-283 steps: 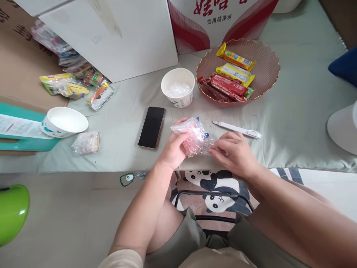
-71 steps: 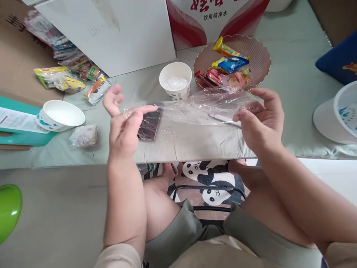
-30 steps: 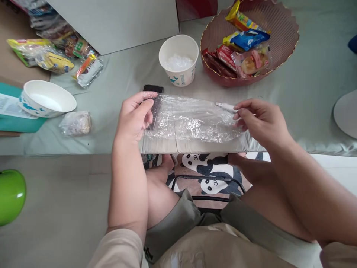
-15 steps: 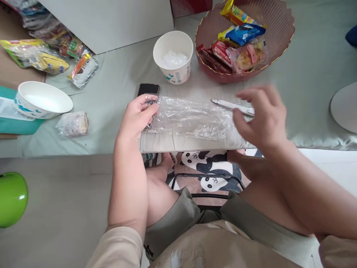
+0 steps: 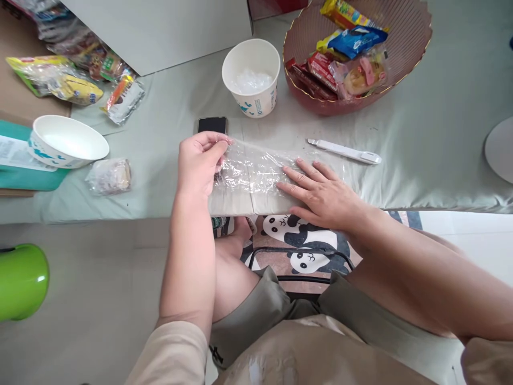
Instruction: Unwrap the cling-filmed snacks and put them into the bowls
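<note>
A clear plastic bag (image 5: 256,168) lies crinkled along the front edge of the cloth-covered table. My left hand (image 5: 202,160) pinches its left end between thumb and fingers, lifting that corner a little. Flat on the bag's right part rests my right hand (image 5: 320,192), fingers spread and pressing it down. Just beyond that hand is a white utility knife (image 5: 344,151) with its tip pointing left. A dark phone (image 5: 212,124) lies behind my left hand, partly covered by the hand and bag. The paper bucket (image 5: 251,80) behind the bag has crumpled clear plastic inside.
A ribbed pink bowl (image 5: 404,64) of wrapped snacks stands at the back right. On the left are a white paper bowl (image 5: 72,140), a wrapped snack (image 5: 110,176), and a cardboard box (image 5: 20,101) with snack packets. A white panel (image 5: 168,32) stands behind; a green bin (image 5: 24,280) is on the floor.
My right hand has come down and left from above the knife onto the bag, spreading its fingers flat. The knife is now fully visible. My left hand still pinches the bag's left end.
</note>
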Demonstrator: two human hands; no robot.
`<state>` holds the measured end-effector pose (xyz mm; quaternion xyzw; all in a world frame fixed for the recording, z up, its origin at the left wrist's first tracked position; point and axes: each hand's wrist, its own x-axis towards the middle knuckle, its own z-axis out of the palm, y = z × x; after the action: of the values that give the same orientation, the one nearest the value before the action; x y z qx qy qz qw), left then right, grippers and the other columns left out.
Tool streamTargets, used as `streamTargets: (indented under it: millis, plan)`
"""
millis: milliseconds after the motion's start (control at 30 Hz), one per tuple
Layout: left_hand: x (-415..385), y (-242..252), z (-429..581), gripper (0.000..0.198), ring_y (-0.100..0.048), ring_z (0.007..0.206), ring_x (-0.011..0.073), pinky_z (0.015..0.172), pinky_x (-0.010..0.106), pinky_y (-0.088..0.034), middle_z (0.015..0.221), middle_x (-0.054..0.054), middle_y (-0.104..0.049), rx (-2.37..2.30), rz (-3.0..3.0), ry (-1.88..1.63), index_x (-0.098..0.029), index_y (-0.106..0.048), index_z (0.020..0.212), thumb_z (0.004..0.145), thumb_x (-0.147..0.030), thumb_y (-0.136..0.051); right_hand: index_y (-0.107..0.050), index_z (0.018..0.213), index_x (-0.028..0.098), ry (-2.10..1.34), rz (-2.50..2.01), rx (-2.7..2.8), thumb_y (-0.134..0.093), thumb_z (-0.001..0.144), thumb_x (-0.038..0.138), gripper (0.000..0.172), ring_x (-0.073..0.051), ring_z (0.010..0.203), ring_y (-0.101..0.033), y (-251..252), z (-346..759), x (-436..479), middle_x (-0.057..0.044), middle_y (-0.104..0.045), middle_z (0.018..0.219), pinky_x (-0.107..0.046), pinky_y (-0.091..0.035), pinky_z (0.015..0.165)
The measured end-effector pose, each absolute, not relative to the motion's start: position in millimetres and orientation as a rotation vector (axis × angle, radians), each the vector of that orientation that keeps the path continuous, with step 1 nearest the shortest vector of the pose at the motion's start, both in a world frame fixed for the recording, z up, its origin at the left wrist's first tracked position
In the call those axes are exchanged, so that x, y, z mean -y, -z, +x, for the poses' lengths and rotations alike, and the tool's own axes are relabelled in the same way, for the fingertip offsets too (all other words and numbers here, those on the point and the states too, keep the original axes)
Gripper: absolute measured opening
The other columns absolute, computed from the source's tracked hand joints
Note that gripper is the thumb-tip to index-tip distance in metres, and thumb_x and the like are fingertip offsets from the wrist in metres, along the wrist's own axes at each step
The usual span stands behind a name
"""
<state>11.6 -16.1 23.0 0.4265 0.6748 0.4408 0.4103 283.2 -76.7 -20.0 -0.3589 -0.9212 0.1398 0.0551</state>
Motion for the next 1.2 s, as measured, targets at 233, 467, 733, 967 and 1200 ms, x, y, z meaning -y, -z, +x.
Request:
streamTargets:
  millis: [233, 467, 733, 967, 1200]
  plan:
    - [19.7, -21.4, -0.2, 0.047, -0.070, 0.078, 0.0147, 0.066, 0.028, -0.053, 0.092, -0.003, -0.073, -1.572, 0.899, -1.044, -0.031, -0.052, 0.113, 0.078, -0.028, -0.083, -0.062, 0.146, 0.026, -0.374, -1.116, 2.746, -0.048, 0.104, 0.049, 0.050, -0.043, 0.153, -0.039, 18.0, 280.5, 79.0, -0.012, -0.049, 0.164, -0.064, -0.034, 0.121]
    - [31.5, -54.2, 10.3, 0.062, -0.045, 0.050, 0.0062, 0.043, 0.022, -0.022, 0.091, -0.001, -0.075, -1.303, 1.024, -1.065, -0.032, -0.056, 0.112, 0.058, -0.019, -0.085, -0.061, 0.133, 0.025, -0.382, -1.054, 2.187, -0.055, 0.100, 0.042, 0.037, -0.033, 0.126, -0.063, -3.0, 284.4, 67.9, -0.015, -0.065, 0.136, -0.055, -0.052, 0.106]
    - [63.5, -86.2, 18.5, 0.061, -0.056, 0.044, 0.0106, 0.034, 0.022, -0.033, 0.093, 0.004, -0.077, -0.998, 1.183, -0.747, -0.031, -0.063, 0.110, 0.054, -0.018, -0.082, -0.042, 0.150, 0.022, -0.837, -0.918, 2.079, -0.060, 0.092, 0.057, 0.070, -0.031, 0.145, -0.051, -21.0, 263.2, 56.4, -0.016, -0.052, 0.155, -0.052, -0.045, 0.119]
    - [47.8, -78.8, 25.4, 0.046, -0.063, 0.125, 0.0255, 0.054, 0.018, -0.045, 0.114, 0.005, -0.070, -1.003, 0.981, -1.167, -0.025, -0.062, 0.097, 0.062, -0.038, -0.090, -0.055, 0.077, 0.022, -1.347, -0.961, 1.812, -0.069, 0.089, 0.041, 0.026, -0.012, 0.063, -0.054, -20.0, 259.0, 54.2, 0.003, -0.056, 0.067, -0.029, -0.049, 0.063]
    - [42.7, -32.2, 61.4, 0.065, -0.074, 0.108, 0.0335, 0.081, 0.042, -0.063, 0.104, 0.015, -0.075, -0.957, 0.847, -0.723, -0.018, -0.067, 0.096, 0.078, -0.080, -0.066, -0.051, 0.080, 0.026, -1.450, -1.255, 1.190, -0.072, 0.087, 0.041, 0.027, -0.015, 0.055, -0.060, -0.7, 262.4, 47.8, 0.001, -0.059, 0.067, -0.031, -0.052, 0.051]
